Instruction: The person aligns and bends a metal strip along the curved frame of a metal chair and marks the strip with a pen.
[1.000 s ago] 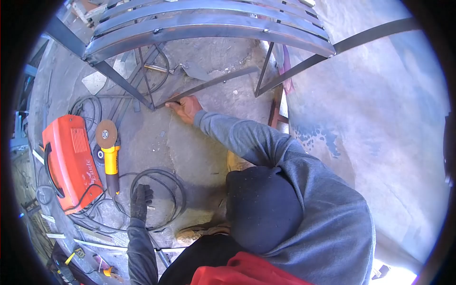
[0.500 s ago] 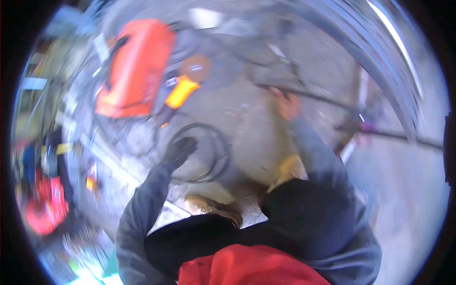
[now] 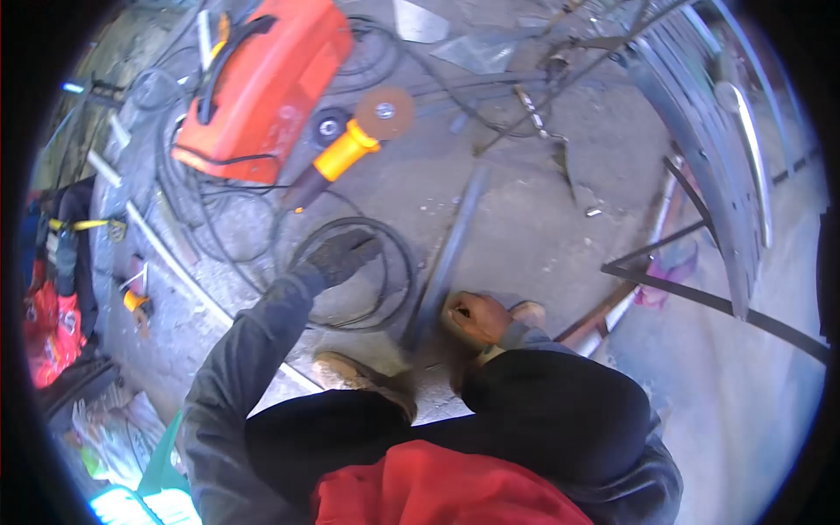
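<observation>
My left hand (image 3: 346,256), in a dark glove, is over the coil of black cable (image 3: 404,293) on the floor, its fingers stretched out to the right. Bare and curled into a loose fist, my right hand (image 3: 477,317) is low in front of my right knee. A small dark gap shows between its fingers and thumb, and I see nothing in it. Just left of that fist runs a grey metal bar (image 3: 457,232). Beyond my left hand lies a yellow angle grinder (image 3: 344,155) with a brown disc (image 3: 391,112); a dark round disc (image 3: 329,128) is beside it.
A red-orange machine case (image 3: 267,87) with a black handle stands at the upper left. Thin metal rods (image 3: 569,83) and sheet scraps (image 3: 422,21) are at the top. Long curved metal strips (image 3: 700,157) and an angled dark bar (image 3: 682,293) occupy the right.
My right hand has come down and back towards my knee, away from the dark rod it was at. My left hand stays over the cable coil. The view has shifted and sharpened.
</observation>
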Motion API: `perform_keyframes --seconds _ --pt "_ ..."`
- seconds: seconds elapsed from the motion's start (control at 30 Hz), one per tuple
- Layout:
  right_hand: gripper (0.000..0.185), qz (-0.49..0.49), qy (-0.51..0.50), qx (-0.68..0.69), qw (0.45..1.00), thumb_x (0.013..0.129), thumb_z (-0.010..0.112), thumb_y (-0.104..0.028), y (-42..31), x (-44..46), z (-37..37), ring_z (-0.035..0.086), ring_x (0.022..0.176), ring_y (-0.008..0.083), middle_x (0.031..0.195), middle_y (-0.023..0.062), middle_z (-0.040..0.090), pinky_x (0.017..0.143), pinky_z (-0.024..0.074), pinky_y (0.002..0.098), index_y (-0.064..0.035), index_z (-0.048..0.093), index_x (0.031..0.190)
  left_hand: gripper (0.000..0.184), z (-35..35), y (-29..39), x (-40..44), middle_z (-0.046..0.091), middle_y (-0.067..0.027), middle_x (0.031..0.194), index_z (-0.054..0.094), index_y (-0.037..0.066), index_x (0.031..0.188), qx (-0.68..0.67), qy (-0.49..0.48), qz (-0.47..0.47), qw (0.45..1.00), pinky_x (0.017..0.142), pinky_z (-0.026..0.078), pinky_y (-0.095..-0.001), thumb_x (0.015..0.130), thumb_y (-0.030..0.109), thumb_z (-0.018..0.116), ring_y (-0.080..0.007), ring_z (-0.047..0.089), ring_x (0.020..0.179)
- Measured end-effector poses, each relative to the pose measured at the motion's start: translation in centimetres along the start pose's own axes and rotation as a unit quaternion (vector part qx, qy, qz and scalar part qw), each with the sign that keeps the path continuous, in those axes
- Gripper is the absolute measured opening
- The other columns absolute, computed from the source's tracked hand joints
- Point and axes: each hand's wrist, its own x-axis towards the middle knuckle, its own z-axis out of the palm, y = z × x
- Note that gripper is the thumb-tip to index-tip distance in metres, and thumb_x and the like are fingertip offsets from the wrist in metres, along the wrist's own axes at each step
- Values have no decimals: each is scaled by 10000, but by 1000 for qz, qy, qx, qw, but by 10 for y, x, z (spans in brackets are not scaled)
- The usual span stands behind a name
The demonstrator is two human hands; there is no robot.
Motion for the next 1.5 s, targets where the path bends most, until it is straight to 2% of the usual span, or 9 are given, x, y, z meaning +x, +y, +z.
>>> perform_keyframes --seconds 0.13,0.17,0.33,0.6,1.0,1.13,1.27,1.33,1.5 --pt "326 29 -51 -31 998 931 574 -328 12 9 -26 643 917 386 955 223 658 802 506 448 -25 618 1042 456 19 -64 15 638 -152 1144 602 16 1203 -21 -4 124 992 984 422 -364 952 389 529 -277 584 1113" --pt "323 35 -48 -41 997 936 567 -324 19 10 -27 644 906 385 947 220 659 808 508 446 -23 616 1041 419 5 -15 1 645 -128 1101 611 26 1182 -68 -38 -17 997 936 446 -359 951 368 537 -260 606 1049" --pt "323 52 -27 -13 998 924 556 -325 26 9 -40 624 904 406 965 206 654 814 496 459 -37 599 1064 439 8 -12 -3 645 -140 1079 625 26 1127 -65 -46 -34 996 908 452 -381 939 414 544 -267 619 1008" --pt "310 -228 150 -321 907 872 488 -108 3 64 -47 444 1212 278 1303 56 509 953 410 439 -135 582 1166 455 9 5 17 669 -141 1023 645 22 1089 -13 -82 -54 995 894 452 -384 935 435 534 -273 629 979" --pt "278 -251 -33 -482 839 805 567 -183 -4 78 -80 494 985 217 1077 18 543 847 383 378 -176 614 1079 470 13 -5 16 660 -179 1082 640 25 1117 -27 -65 -52 996 940 443 -393 932 441 520 -299 619 1030" --pt "298 -348 44 -407 843 740 605 -217 -10 47 -80 506 931 220 961 29 540 820 382 374 -159 601 1032 601 27 -45 25 605 -211 1238 605 16 1229 110 -69 19 991 1071 362 -392 939 519 449 -342 552 1189" --pt "194 -205 6 -362 909 762 647 -229 -17 11 -99 526 975 209 933 27 566 867 372 395 -141 542 900 345 3 -16 17 670 -130 1055 665 86 1035 85 -86 10 993 823 488 -429 942 378 506 -282 625 988" --pt "164 -200 76 -360 908 803 639 -221 -12 -4 -132 540 999 214 935 23 592 899 357 412 -149 564 931 292 4 -36 34 636 -123 999 587 169 1081 334 -48 294 894 834 483 -453 882 381 552 -322 616 956" --pt "286 -20 274 -225 935 839 650 -349 20 -45 -207 590 982 243 984 47 667 939 364 425 -174 660 1064 282 -4 -33 37 684 -116 880 672 107 970 375 -30 356 856 740 500 -417 902 362 573 -286 647 828"
